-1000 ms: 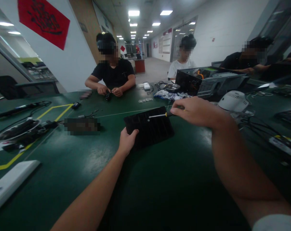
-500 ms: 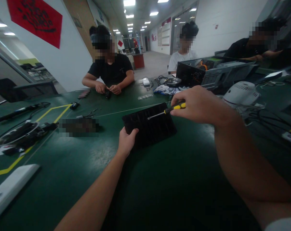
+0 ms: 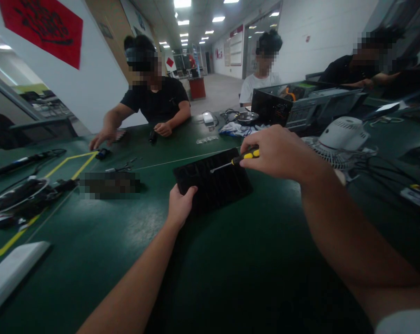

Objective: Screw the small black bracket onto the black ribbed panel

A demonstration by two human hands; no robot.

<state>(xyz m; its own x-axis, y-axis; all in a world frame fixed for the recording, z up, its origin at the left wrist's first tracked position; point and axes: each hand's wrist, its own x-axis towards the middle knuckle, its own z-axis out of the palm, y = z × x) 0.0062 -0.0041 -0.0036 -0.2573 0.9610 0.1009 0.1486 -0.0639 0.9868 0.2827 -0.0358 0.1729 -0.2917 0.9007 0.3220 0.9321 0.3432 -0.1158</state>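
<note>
A flat black tray-like piece (image 3: 224, 185) with ridges or compartments lies tilted over the green table in front of me. Its left end is gripped by my left hand (image 3: 181, 204), thumb on top and fingers hidden beneath. My right hand (image 3: 272, 150) is closed around the black-and-yellow handle of a screwdriver (image 3: 236, 162). The shaft points left and down, and a small bright spot, perhaps a screw, shows at its tip above the black piece. Whether the tip touches the surface I cannot tell.
An open computer case (image 3: 300, 104) stands at the back right, with a white fan (image 3: 345, 137) and cables before it. A white box (image 3: 17, 278) lies near left; tangled cables (image 3: 20, 192) sit beyond it. Across the table a person in black (image 3: 157, 99) sits.
The screwdriver's handle has lifted into fuller view, its tip staying over the black piece. The person opposite has reached an arm to a small black object on the table. My view has shifted slightly.
</note>
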